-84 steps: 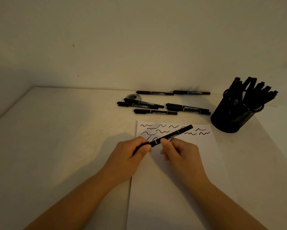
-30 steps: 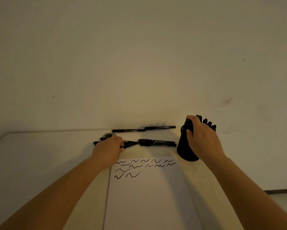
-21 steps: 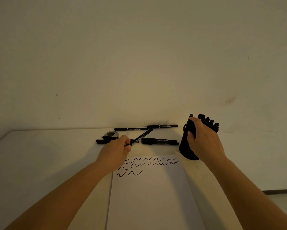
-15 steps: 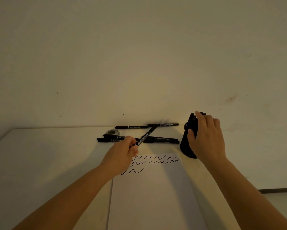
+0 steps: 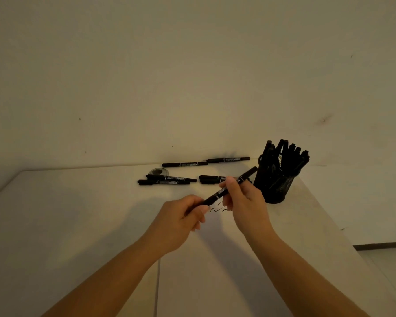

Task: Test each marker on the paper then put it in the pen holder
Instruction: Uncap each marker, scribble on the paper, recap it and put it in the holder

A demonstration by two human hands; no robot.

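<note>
Held one black marker (image 5: 229,188) slantwise above the paper (image 5: 215,271); left hand (image 5: 183,219) clamped on lower end, right hand (image 5: 242,197) pinched mid-barrel; pen holder (image 5: 275,186) just right, full.

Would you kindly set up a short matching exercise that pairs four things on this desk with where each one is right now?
Things:
1. held marker
2. pen holder
3. paper
4. roll of tape

Places:
A. flat on the desk under both forearms
B. behind the two markers lying at the left
C. gripped between the left hand and right hand
D. standing at the right, full of markers

Pairs: 1-C, 2-D, 3-A, 4-B
</note>
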